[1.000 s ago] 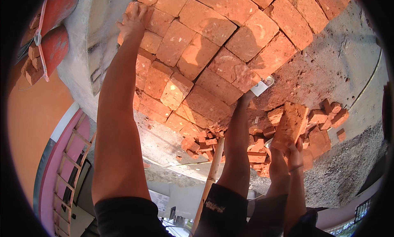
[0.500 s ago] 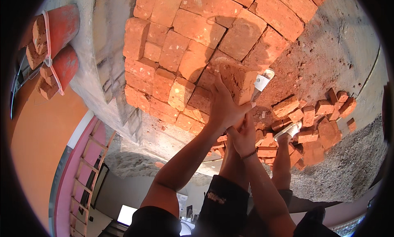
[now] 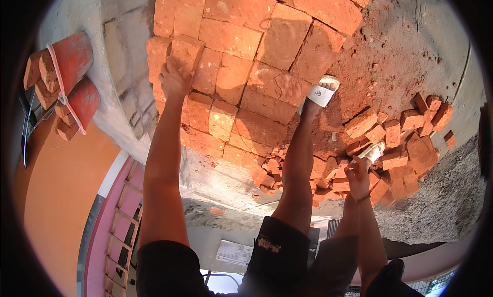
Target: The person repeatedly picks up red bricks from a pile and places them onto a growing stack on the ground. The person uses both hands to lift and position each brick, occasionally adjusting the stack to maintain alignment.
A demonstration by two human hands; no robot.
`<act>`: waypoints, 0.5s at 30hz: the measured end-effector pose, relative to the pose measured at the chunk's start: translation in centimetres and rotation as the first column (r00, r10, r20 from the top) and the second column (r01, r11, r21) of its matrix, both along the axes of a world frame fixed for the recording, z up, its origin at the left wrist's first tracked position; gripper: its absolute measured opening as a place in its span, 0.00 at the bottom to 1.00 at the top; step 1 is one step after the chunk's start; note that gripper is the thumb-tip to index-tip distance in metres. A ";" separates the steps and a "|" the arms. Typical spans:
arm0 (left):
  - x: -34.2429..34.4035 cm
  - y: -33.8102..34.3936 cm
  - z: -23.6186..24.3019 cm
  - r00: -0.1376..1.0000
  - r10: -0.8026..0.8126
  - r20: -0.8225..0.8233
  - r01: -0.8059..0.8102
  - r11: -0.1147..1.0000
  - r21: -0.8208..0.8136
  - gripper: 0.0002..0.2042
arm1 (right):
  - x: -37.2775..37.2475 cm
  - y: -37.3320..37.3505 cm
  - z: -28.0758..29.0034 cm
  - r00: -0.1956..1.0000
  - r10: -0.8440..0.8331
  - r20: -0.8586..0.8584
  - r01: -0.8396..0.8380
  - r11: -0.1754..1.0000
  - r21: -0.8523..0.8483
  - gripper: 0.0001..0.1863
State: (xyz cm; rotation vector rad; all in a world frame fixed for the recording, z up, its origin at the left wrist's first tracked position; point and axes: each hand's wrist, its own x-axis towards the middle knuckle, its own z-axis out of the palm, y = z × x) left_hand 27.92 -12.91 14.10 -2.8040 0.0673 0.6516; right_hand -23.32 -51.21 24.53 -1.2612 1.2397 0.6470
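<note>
An orange-red brick (image 3: 187, 51) lies on top of the brick stack (image 3: 233, 37), beside a raised brick (image 3: 158, 54) at the stack's left edge. My left hand (image 3: 176, 80) grips its near end, with the arm stretched out from below. Part of that end is hidden behind my fingers. Down at the right, my right hand (image 3: 358, 180) hangs in front of the broken bricks and one of my feet. Its fingers are loosely bent and apart, and I see nothing held in it.
One foot in a white sandal (image 3: 323, 93) stands at the stack's right side. Broken bricks (image 3: 393, 163) and grey gravel (image 3: 452, 199) lie lower right. At the left are orange-red buckets (image 3: 77, 53) with bricks, a grey wall (image 3: 128, 50) and a ladder (image 3: 120, 230).
The brick has gone from in front of me to the stack's left part, with my left hand on it. My right hand has come away from beside the left and moved lower right.
</note>
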 end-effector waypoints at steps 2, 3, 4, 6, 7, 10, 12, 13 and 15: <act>1.1 -0.9 0.3 0.998 -0.061 -0.005 0.062 0.996 0.070 0.57 | -2.0 -0.8 -0.2 0.999 -0.019 0.032 0.019 1.000 -0.022 0.26; 1.8 -1.7 0.5 0.981 -0.194 0.019 0.193 0.980 0.049 0.55 | -2.9 -0.9 -0.3 0.994 0.108 -0.001 -0.108 0.990 -0.096 0.26; 2.3 -2.5 0.9 0.957 -0.291 0.011 0.289 0.955 0.070 0.54 | -3.7 -0.8 -0.3 0.996 0.068 0.060 -0.063 0.994 -0.084 0.26; 4.0 -4.7 -0.1 0.886 -0.446 -0.129 0.459 0.882 0.106 0.45 | -5.2 -0.6 0.5 1.000 -0.023 0.013 0.023 1.000 -0.008 0.26; 4.6 -5.6 -0.6 0.841 -0.477 -0.253 0.522 0.840 0.152 0.43 | -5.7 -0.2 0.3 0.999 0.027 -0.039 -0.028 1.000 -0.012 0.26; 5.7 -5.8 -0.8 0.854 -0.419 -0.308 0.494 0.839 0.227 0.38 | -6.7 0.7 0.4 0.993 -0.093 -0.080 0.100 0.990 0.095 0.25; 5.9 -4.6 -0.6 0.909 -0.321 -0.265 0.391 0.877 0.279 0.38 | -7.0 1.1 0.5 0.997 -0.026 -0.069 0.030 0.998 0.056 0.24; 6.0 -4.0 -0.8 0.894 -0.340 -0.291 0.418 0.868 0.270 0.37 | -7.1 1.2 0.5 0.999 -0.026 -0.042 0.028 0.998 0.052 0.24; 6.5 -2.9 -1.8 0.857 -0.391 -0.335 0.495 0.806 0.324 0.38 | -7.2 1.1 0.6 0.991 -0.118 -0.071 0.124 0.988 0.087 0.24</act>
